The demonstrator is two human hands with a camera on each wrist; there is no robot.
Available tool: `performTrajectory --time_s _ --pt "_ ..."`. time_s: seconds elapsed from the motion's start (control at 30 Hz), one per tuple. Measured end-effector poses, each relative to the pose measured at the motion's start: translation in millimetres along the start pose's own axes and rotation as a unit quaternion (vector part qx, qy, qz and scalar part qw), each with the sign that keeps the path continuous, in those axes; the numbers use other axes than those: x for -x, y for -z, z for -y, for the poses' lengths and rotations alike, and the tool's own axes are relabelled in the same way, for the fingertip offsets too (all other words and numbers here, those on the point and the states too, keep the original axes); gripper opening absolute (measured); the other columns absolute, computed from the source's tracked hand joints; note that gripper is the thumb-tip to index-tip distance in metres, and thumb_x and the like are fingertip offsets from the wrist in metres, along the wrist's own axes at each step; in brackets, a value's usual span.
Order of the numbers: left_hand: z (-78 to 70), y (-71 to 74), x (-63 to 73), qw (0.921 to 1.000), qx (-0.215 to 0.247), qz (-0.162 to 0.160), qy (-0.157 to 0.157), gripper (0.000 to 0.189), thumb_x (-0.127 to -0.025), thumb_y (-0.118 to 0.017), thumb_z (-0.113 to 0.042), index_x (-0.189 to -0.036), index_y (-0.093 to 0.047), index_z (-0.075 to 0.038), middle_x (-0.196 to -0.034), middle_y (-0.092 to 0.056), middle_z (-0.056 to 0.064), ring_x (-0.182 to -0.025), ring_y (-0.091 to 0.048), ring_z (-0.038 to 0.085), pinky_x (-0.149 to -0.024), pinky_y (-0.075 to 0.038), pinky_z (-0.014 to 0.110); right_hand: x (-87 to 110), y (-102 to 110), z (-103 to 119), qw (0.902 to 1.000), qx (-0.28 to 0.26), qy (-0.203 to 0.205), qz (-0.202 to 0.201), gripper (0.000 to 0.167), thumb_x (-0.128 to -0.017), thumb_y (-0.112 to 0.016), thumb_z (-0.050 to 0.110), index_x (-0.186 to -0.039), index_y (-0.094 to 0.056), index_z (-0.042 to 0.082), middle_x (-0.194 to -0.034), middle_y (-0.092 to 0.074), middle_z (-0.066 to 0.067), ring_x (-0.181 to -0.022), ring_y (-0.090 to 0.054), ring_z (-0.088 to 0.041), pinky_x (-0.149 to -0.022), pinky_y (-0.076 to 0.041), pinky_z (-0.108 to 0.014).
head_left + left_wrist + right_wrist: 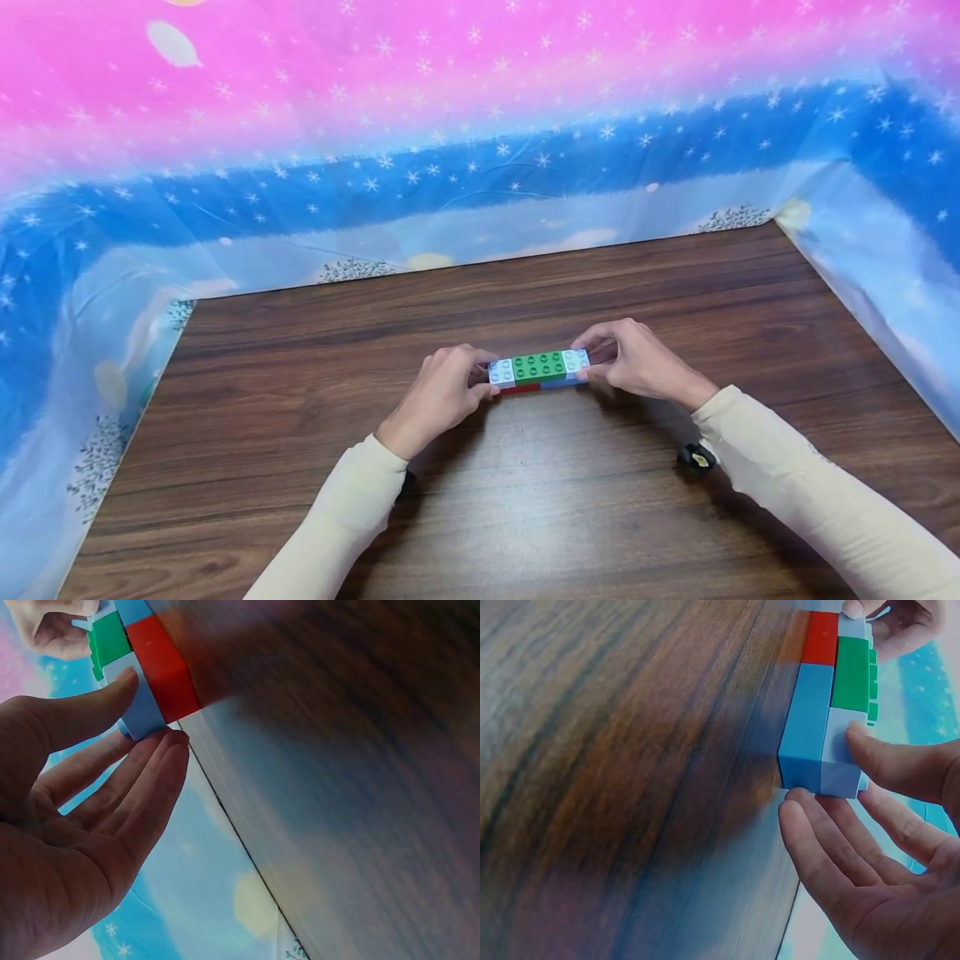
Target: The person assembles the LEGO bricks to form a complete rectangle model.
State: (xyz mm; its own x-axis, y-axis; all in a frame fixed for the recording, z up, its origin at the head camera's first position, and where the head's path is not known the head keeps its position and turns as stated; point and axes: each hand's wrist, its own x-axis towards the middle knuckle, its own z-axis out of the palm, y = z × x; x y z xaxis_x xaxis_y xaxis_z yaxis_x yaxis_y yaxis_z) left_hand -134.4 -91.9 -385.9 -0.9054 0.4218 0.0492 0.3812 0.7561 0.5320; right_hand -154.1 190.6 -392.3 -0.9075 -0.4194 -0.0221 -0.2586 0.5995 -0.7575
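Note:
A two-layer row of toy building bricks lies across the table between both hands. Its top layer has a green brick in the middle, with a pale blue brick at the left end and another pale blue brick at the right end. Below sit a red brick on the left and a blue brick on the right. My left hand pinches the left pale brick between thumb and fingers. At the opposite end, my right hand pinches the right pale brick, thumb on its near side.
The bricks are over a dark wood-grain table. A pink and blue snowflake-print cloth hangs behind the table and along its sides. A small black device shows under the right wrist.

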Motion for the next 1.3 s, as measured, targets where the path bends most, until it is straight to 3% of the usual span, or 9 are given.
performTrajectory --time_s 0.43,0.77,1.0,1.3 --pt "7.1 3.1 -10.7 0.9996 0.023 0.008 0.012 0.031 -0.090 -0.077 -0.007 -0.121 -0.073 -0.002 -0.107 -0.075 0.010 -0.094 -0.073 0.019 -0.083 -0.056 0.039 -7.2 -1 1 0.9995 -0.009 -0.026 -0.012 0.030 -0.089 -0.078 0.006 -0.118 -0.071 0.001 -0.111 -0.072 -0.014 -0.097 -0.069 -0.025 -0.081 -0.057 -0.042" --pt "11.3 7.9 -19.5 0.9976 0.050 0.034 0.034 0.034 -0.096 -0.072 -0.014 -0.128 -0.069 -0.003 -0.116 -0.073 0.010 -0.103 -0.071 0.021 -0.091 -0.054 0.041 -14.3 -1 2 0.9973 -0.015 -0.061 -0.036 0.033 -0.090 -0.078 0.010 -0.120 -0.069 0.000 -0.111 -0.072 -0.013 -0.101 -0.068 -0.026 -0.086 -0.055 -0.044" --pt "14.8 9.8 -25.2 0.9955 0.070 0.035 0.053 0.035 -0.096 -0.072 -0.017 -0.128 -0.069 -0.003 -0.117 -0.072 0.011 -0.105 -0.069 0.022 -0.094 -0.052 0.042 -20.8 0 0 0.9948 -0.032 -0.085 -0.047 0.035 -0.091 -0.077 0.015 -0.122 -0.068 0.000 -0.113 -0.071 -0.014 -0.103 -0.067 -0.027 -0.087 -0.053 -0.045" --pt "19.5 12.4 -31.5 0.9899 0.115 0.040 0.072 0.035 -0.099 -0.069 -0.021 -0.128 -0.067 -0.002 -0.114 -0.071 0.010 -0.095 -0.068 0.021 -0.089 -0.052 0.040 -29.8 2 1 0.9871 -0.089 -0.122 -0.052 0.039 -0.092 -0.077 0.014 -0.125 -0.066 -0.002 -0.118 -0.069 -0.022 -0.089 -0.072 -0.024 -0.080 -0.056 -0.040"
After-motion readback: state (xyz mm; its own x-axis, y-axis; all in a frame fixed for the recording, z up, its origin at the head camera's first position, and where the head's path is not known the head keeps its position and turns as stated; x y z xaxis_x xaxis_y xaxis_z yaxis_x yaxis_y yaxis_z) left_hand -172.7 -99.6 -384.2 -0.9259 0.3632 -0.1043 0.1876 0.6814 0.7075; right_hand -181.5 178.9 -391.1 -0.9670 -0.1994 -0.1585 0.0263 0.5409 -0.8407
